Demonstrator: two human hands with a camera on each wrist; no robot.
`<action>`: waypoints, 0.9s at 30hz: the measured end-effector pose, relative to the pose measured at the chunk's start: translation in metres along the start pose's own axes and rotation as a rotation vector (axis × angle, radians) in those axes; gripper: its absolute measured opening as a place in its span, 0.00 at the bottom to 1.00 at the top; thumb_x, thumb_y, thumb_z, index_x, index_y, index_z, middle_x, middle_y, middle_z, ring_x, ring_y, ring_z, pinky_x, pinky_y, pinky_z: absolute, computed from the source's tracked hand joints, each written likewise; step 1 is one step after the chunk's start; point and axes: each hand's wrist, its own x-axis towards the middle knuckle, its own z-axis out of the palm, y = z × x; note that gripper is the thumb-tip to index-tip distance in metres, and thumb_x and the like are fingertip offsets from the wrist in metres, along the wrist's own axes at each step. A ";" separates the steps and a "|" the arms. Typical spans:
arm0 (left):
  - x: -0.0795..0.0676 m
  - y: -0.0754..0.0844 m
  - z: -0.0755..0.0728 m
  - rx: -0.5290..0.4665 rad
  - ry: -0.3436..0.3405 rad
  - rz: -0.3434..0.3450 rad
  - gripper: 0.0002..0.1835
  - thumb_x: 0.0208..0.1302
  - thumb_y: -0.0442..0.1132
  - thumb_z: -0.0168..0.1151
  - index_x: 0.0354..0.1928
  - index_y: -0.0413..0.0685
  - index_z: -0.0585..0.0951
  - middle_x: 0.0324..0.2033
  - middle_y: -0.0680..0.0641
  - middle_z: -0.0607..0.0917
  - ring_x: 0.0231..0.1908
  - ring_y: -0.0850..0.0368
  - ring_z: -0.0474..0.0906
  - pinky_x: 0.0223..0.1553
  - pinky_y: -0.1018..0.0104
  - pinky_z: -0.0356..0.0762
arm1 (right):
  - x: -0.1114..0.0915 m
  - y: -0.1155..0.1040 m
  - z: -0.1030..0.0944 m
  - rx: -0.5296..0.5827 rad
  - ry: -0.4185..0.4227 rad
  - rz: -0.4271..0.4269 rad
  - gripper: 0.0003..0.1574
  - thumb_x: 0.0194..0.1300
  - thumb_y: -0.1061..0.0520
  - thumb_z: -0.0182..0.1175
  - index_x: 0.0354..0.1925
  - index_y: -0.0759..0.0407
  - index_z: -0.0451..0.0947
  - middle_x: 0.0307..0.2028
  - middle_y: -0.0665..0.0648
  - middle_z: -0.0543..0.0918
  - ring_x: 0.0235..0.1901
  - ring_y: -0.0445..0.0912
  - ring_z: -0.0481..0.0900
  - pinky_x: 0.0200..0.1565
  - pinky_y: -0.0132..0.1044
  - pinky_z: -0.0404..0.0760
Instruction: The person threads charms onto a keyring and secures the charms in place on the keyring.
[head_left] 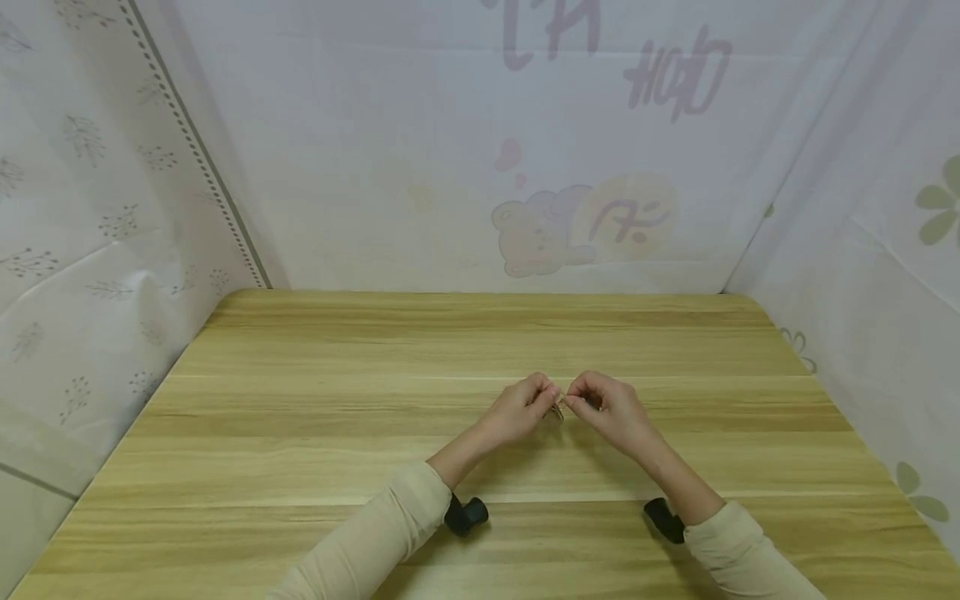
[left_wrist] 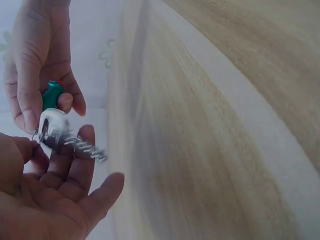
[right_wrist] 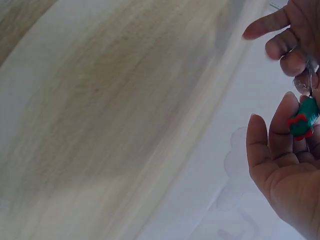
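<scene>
In the head view my left hand [head_left: 521, 408] and right hand [head_left: 611, 412] meet fingertip to fingertip above the wooden table [head_left: 360, 350]. Between them is a small keychain [left_wrist: 55, 125] with a white part, a green piece [left_wrist: 51, 95] edged in red and a twisted silver chain [left_wrist: 86, 148]. Left thumb and finger pinch a thin wire ring at its left side, while the other fingers spread loosely. From the opposite side my right hand [left_wrist: 42, 60] pinches near the same ring. The green piece [right_wrist: 303, 120] lies against the right fingers in the right wrist view.
Patterned cloth walls [head_left: 375, 167] close off the table's back and both sides. A black wrist camera [head_left: 467, 517] sits under the left forearm, another camera [head_left: 664, 521] under the right one. Beige sleeves [head_left: 375, 533] cover the forearms.
</scene>
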 end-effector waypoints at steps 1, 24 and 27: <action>0.000 0.000 0.000 -0.002 -0.008 -0.003 0.14 0.74 0.43 0.42 0.38 0.42 0.73 0.30 0.48 0.81 0.28 0.60 0.73 0.28 0.73 0.68 | 0.000 0.001 0.000 0.004 -0.006 -0.003 0.03 0.62 0.63 0.61 0.30 0.60 0.77 0.23 0.48 0.76 0.21 0.36 0.65 0.22 0.28 0.67; 0.011 -0.022 0.002 0.269 0.007 -0.026 0.04 0.67 0.39 0.56 0.35 0.48 0.77 0.26 0.53 0.80 0.22 0.64 0.68 0.22 0.75 0.64 | -0.002 0.028 0.008 -0.228 -0.190 -0.119 0.08 0.55 0.67 0.65 0.36 0.60 0.79 0.34 0.53 0.80 0.33 0.42 0.76 0.36 0.34 0.79; 0.012 -0.023 0.002 0.279 0.017 -0.020 0.03 0.66 0.38 0.58 0.35 0.48 0.78 0.26 0.52 0.82 0.23 0.64 0.69 0.23 0.75 0.65 | -0.002 0.029 0.008 -0.252 -0.189 -0.137 0.09 0.55 0.67 0.65 0.36 0.60 0.79 0.35 0.53 0.80 0.34 0.42 0.77 0.37 0.36 0.80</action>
